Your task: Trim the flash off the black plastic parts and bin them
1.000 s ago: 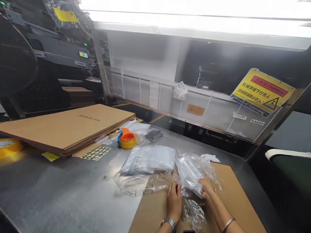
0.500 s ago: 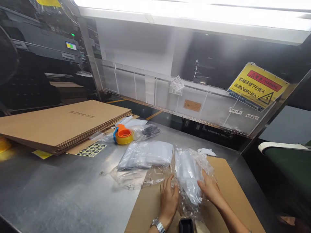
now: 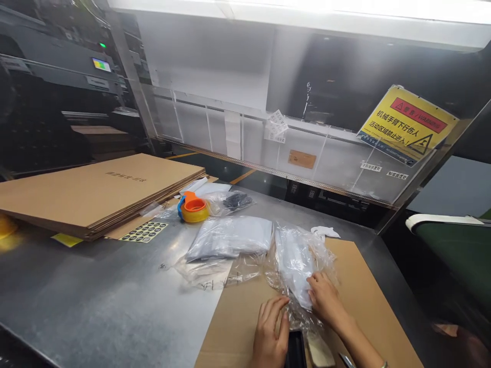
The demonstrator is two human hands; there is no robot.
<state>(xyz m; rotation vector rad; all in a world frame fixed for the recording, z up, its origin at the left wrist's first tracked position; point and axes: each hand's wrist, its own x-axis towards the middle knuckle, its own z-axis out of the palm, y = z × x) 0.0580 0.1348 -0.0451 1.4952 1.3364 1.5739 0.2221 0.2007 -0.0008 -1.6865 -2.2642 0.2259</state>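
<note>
My left hand (image 3: pixel 270 327) is low over the cardboard sheet, its fingers curved and apart from the thumb. Its fingertips are at the lower edge of a crumpled clear plastic bag (image 3: pixel 295 255) with whitish flat pieces inside. On that bag's right side, my right hand (image 3: pixel 325 296) grips the plastic between bent fingers and thumb. Just below the bag lie a black tray-like piece (image 3: pixel 295 350), partly behind my left hand, and a beige block (image 3: pixel 320 351). A second clear bag (image 3: pixel 233 237) of whitish sheets is to the left.
A flat cardboard sheet (image 3: pixel 356 286) lies on the metal table (image 3: pixel 115 296). Stacked cardboard (image 3: pixel 115 189), a sticker sheet (image 3: pixel 143 231), and a tape dispenser (image 3: pixel 194 208) are at the left. A clear panel with a yellow warning sign (image 3: pixel 408 125) stands behind.
My left hand has come down toward the black piece. My right hand has shifted lower along the bag. More of the black piece and beige block shows at the bottom.
</note>
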